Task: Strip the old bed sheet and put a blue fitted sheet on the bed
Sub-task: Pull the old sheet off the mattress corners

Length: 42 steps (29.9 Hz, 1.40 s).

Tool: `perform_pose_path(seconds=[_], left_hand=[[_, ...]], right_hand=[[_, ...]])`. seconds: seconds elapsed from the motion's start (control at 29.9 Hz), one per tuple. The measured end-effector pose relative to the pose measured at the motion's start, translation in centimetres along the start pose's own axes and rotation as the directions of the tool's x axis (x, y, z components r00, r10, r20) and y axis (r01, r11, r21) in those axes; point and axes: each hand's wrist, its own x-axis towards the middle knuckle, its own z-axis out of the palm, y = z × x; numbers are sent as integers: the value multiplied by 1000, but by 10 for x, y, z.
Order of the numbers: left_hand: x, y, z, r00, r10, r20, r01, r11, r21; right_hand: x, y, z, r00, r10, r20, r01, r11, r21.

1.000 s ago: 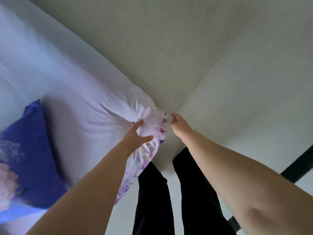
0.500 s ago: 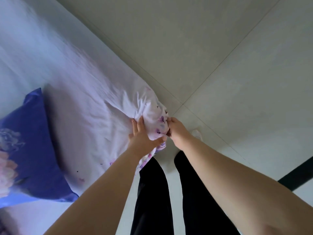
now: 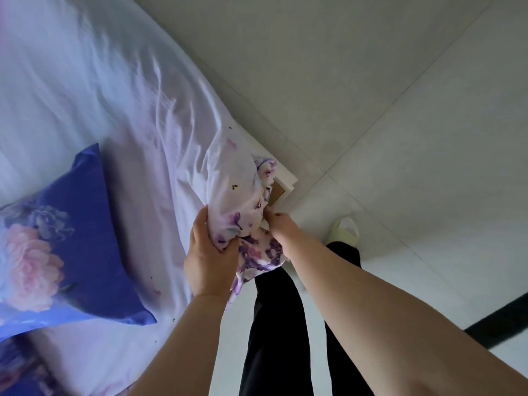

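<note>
The old bed sheet (image 3: pixel 120 104), pale white-lilac with purple flowers on its underside, lies wrinkled over the bed (image 3: pixel 283 178); its corner toward 4 o'clock is lifted off, bunched up and turned inside out.

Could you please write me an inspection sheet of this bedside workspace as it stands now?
Surface: bed, old sheet rumpled.
Job's things: old sheet corner lifted off, floral side showing; mattress corner bared; blue fitted sheet nothing seen.
Clutter: blue floral pillow lies on the sheet.
Hands: left hand grips the bunched corner; right hand pinches it.
Cables: nothing seen.
Surroundings: pale tiled floor; slipper.
</note>
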Motion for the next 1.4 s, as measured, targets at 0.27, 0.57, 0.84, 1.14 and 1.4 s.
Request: perform_pose_path(seconds=[0.27,0.57,0.84,1.14,1.4], left_hand=[[4,-9,-2,999,36,3,-36,999,-27],[-1,17,30,942,105,318,-151,981,125],[-15,30,68,679,124,723,-305,944,125],[-49,-11,48,712,384,588,-460,888,-23],[-2,-25,19,878,83,471,93,936,-339]], right_hand=[[14,25,3,980,201,-6,-200,975,-100],[-32,42,-65,865,135,-483,133,867,481],[-37,53,-107,978,207,-8,-122,604,787],[-97,-3,-32,472,-318,-823,710,690,141],[-117,-5,16,270,-861,-430,773,460,-437]])
